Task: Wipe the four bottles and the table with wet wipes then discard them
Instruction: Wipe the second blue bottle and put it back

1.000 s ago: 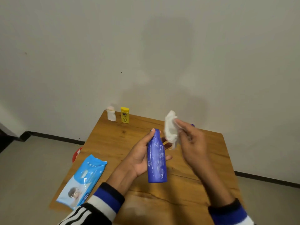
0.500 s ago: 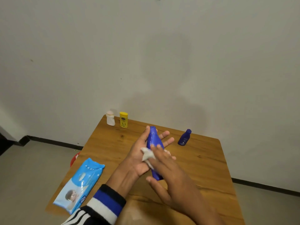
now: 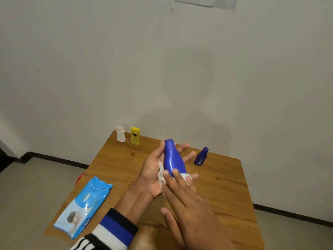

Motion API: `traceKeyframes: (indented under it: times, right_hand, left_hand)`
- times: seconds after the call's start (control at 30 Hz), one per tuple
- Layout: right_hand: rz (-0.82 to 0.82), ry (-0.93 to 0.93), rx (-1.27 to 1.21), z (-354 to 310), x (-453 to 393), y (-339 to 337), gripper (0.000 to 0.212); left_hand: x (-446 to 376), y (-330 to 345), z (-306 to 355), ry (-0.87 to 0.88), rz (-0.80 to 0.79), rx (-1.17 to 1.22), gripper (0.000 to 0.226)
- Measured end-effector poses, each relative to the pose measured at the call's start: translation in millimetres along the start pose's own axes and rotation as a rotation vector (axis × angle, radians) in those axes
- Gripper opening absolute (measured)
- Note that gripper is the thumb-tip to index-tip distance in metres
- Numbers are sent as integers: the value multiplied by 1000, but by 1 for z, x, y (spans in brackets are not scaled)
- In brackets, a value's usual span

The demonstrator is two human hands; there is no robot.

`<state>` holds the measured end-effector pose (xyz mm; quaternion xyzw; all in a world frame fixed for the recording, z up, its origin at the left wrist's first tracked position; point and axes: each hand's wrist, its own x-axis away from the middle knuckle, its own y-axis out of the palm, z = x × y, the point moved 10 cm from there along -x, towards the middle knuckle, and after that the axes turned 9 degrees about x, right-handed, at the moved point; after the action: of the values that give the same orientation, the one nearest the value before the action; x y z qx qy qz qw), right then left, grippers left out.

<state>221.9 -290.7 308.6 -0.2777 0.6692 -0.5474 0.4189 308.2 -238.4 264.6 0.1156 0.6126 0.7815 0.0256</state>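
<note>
A large blue bottle [image 3: 173, 159] lies tilted in the upturned palm of my left hand [image 3: 151, 170], cap end pointing away; the fingers are straight beneath it and the thumb lies along its left side. My right hand [image 3: 191, 210] presses a crumpled white wet wipe [image 3: 161, 173] against the bottle's lower body with straight fingers, hiding the base. A small dark blue bottle [image 3: 201, 156] stands on the wooden table [image 3: 225, 186] to the right of my hands. A yellow bottle [image 3: 135, 135] and a small white bottle [image 3: 120, 134] stand at the far left corner.
A blue wet wipes pack [image 3: 83, 208] lies flat near the table's front left edge. A red object [image 3: 80, 177] shows on the floor just past the left edge. A plain wall stands directly behind the table.
My right hand brought the wipe down from beside the bottle's neck onto its lower body. The bottle tipped from upright to lying across my left palm, whose fingers straightened.
</note>
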Motion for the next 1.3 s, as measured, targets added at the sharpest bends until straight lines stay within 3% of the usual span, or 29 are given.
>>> traceKeyframes:
  times: [0.1,0.2,0.4,0.5,0.67,0.77,0.93,1.17,1.3]
  right_hand:
    - [190,65,-267,25,5,-13,31]
    - [210,228,-389,59,-10,-25,22]
    - [-16,341,-452,85,-39,-18,60]
    - [-33,296,-404,65,-36,-16,63]
    - [-82,311,-272,39,-6,5,64]
    - [-130,401,-348,54,-15,5,72]
    - [-193,395,-433,69,-39,-9,78]
    - [-184,177,-267,25,-29,-20,82]
    - [-45,271,-358,37,-14,-10,90]
  left_hand:
    - [-1,3,-21,-34,11,-68,65]
    - [-1,0,-48,-79,22,-122,67]
    - [-11,-7,-44,-1,55,-127,63]
    - [-13,-8,-13,104,135,-171,61]
    - [0,-4,6,123,152,-160,63]
    - [4,-10,-13,45,140,-188,65]
    - [14,0,-27,46,81,-198,45]
    - [15,7,14,51,138,-124,61]
    - [12,6,31,136,153,-170,55]
